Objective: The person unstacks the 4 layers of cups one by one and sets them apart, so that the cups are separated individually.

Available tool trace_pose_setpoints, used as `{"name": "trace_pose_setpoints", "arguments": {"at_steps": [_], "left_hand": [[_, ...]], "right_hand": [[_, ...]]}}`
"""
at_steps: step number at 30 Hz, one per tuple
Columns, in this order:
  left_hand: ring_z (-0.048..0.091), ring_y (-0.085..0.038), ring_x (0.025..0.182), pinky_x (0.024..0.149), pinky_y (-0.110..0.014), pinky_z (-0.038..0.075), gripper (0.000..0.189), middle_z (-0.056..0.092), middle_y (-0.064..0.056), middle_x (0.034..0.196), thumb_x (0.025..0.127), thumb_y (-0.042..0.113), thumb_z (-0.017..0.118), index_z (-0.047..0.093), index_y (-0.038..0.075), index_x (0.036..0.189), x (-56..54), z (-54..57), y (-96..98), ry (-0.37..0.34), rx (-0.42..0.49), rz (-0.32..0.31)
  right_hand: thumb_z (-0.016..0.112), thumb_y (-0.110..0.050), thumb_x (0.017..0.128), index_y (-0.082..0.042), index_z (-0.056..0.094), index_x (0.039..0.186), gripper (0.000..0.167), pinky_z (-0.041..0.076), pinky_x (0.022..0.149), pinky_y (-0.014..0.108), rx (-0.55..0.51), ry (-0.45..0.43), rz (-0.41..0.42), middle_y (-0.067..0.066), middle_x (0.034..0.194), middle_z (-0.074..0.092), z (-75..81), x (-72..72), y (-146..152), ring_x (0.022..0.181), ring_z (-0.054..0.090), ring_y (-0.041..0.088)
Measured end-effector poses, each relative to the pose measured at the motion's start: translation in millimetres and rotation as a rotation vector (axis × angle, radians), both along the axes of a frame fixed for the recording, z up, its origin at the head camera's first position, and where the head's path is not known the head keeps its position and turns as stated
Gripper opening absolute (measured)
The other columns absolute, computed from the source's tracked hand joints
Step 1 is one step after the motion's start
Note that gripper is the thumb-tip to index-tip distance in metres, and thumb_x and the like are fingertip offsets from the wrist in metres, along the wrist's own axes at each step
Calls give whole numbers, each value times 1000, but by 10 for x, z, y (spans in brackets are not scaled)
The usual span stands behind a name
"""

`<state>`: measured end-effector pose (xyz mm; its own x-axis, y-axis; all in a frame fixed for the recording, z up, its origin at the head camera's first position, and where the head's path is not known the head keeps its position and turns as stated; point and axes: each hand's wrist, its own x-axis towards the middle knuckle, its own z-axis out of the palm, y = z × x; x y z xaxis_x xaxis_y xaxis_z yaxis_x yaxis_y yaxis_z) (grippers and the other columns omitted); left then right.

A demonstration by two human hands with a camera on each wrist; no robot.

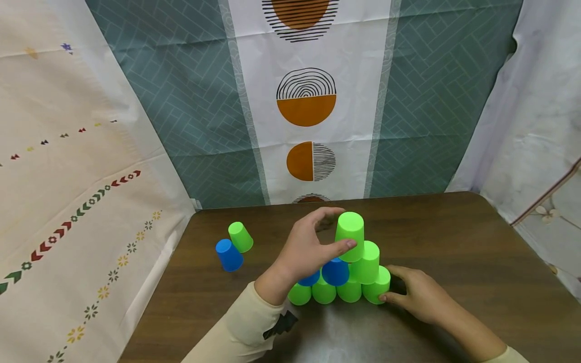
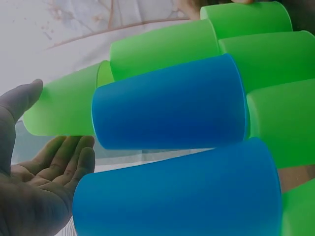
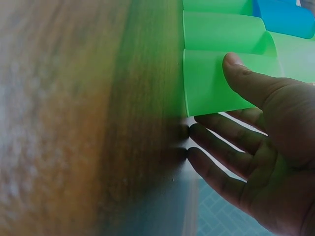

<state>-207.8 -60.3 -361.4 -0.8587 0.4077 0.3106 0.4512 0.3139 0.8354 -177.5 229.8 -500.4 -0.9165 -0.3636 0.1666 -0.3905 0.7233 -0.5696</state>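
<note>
A pyramid of upside-down cups stands on the table. Its bottom row is green, including the right-end green cup point(image 1: 376, 285). Above sit blue cups point(image 2: 170, 103) and a second-row green cup point(image 1: 365, 263). One upper green cup point(image 1: 350, 236) rests over the blue and green cups at the right. My left hand point(image 1: 306, 247) holds this upper cup, thumb on the near side and fingers around the far side, partly hidden. Low at the right, my right hand point(image 1: 419, 295) holds the right-end bottom cup, its thumb point(image 3: 246, 78) against the wall and fingers behind it.
To the left of the pyramid, a loose blue cup point(image 1: 229, 255) and a loose green cup point(image 1: 240, 237) stand side by side on the brown wooden table point(image 1: 190, 302). Patterned cloths point(image 1: 195, 101) hang behind the table and at both sides.
</note>
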Motion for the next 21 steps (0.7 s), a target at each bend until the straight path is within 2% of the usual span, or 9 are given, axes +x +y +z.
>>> {"name": "trace_pose_setpoints", "arguments": {"at_steps": [7,14,17,21], "left_hand": [[63,-8,117,101,-35,54,50,69,10,125,92,28,85,65,17,136,9,-16,17,19,54,1],[66,-10,115,103,-43,55,48,70,7,123,92,22,83,64,15,136,43,59,-108,46,137,26],[66,-13,115,103,-46,54,47,70,6,122,92,21,84,65,15,135,50,77,-238,77,148,66],[64,-15,116,102,-48,52,47,70,5,124,92,24,84,66,15,134,64,77,-478,83,152,157]], "right_hand": [[88,-46,83,-16,69,131,60,56,96,52,4,13,3,-9,122,73,-7,1,1,116,69,23],[88,-47,82,-14,69,131,61,56,96,54,11,9,-4,-6,122,73,-5,-9,7,116,69,26],[87,-48,83,-14,69,131,62,56,97,54,11,3,-7,-6,122,73,-7,-12,8,117,69,27],[87,-49,83,-15,69,131,61,55,97,54,9,-1,-7,-6,122,73,-7,-9,9,117,69,27]]}}
